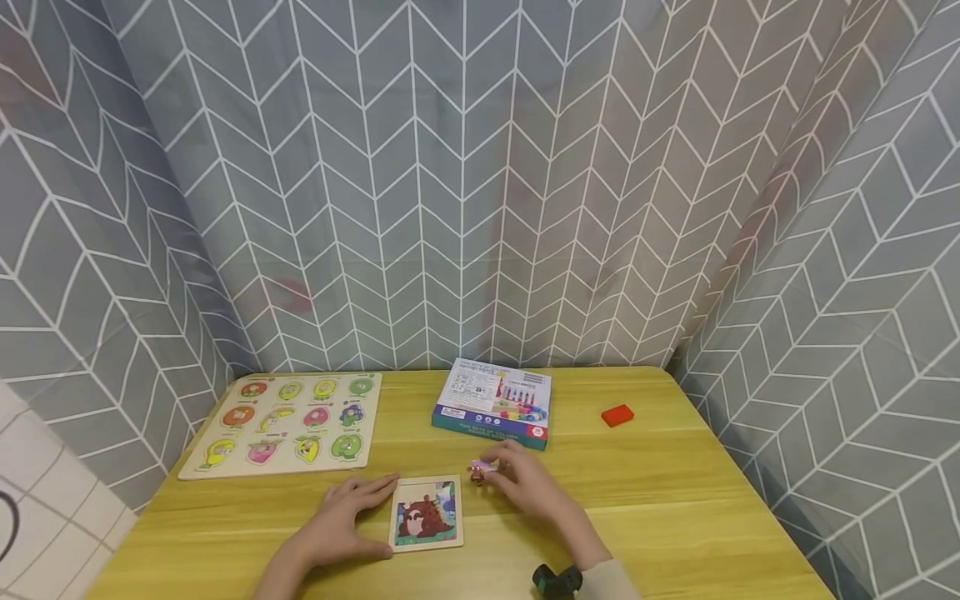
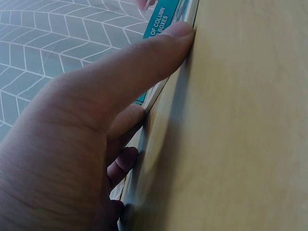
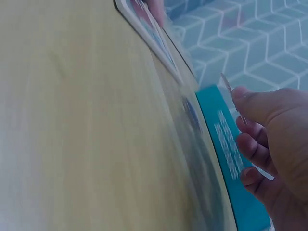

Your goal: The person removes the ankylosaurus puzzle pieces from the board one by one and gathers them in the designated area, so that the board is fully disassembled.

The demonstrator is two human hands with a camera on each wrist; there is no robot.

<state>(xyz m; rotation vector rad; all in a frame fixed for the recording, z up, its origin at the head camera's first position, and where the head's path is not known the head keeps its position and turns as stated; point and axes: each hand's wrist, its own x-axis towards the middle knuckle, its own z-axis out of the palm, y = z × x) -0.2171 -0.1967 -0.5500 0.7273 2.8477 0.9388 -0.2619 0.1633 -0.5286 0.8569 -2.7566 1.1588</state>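
A small square wooden puzzle board (image 1: 427, 547) lies flat on the table, showing a brown animal picture with bare wood at its upper left. Along the board's left side rests my left hand (image 1: 341, 523), thumb near the lower corner and fingers extended to the upper one. In the left wrist view its thumb (image 2: 175, 36) touches the board's edge. To the right of the board, my right hand (image 1: 528, 483) pinches a small printed puzzle piece (image 1: 477, 473) between thumb and fingers. The right wrist view shows that thin piece (image 3: 227, 86) edge-on, held above the table.
A teal-sided toy box (image 1: 491, 400) lies behind the right hand. At the back left is a wooden fruit puzzle board (image 1: 285, 472), and a red block (image 1: 617, 415) sits at the right. Patterned grey curtains (image 1: 465, 183) surround the wooden table (image 1: 675, 517).
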